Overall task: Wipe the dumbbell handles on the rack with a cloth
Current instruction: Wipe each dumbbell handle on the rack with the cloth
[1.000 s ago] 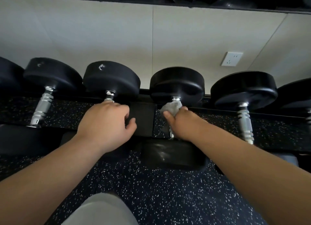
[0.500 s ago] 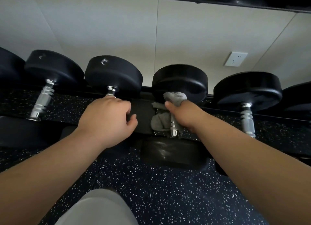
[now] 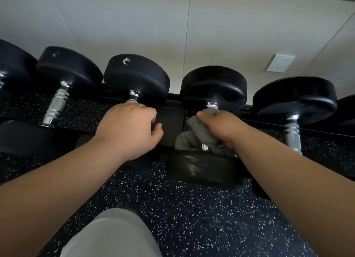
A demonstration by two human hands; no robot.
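Observation:
Several black dumbbells with chrome handles lie side by side on a low black rack (image 3: pixel 171 122). My right hand (image 3: pixel 221 129) grips a grey cloth (image 3: pixel 197 135) wrapped round the handle of the middle-right dumbbell (image 3: pixel 213 87); the cloth hangs down on the handle's left side and hides most of the chrome. My left hand (image 3: pixel 128 128) is curled round the handle of the neighbouring dumbbell (image 3: pixel 136 78) to the left, hiding that handle except for its top end.
More dumbbells lie at the left (image 3: pixel 69 66) and right (image 3: pixel 295 99) with bare chrome handles. Behind the rack is a pale wall with a white socket (image 3: pixel 280 63). A dark speckled rubber floor (image 3: pixel 192 214) spreads below; my grey-clad knee (image 3: pixel 111 235) shows at the bottom.
My right hand with the cloth slid up the handle towards the far weight, then came a little way back down; more cloth now hangs loose at the left. My left hand has kept its grip.

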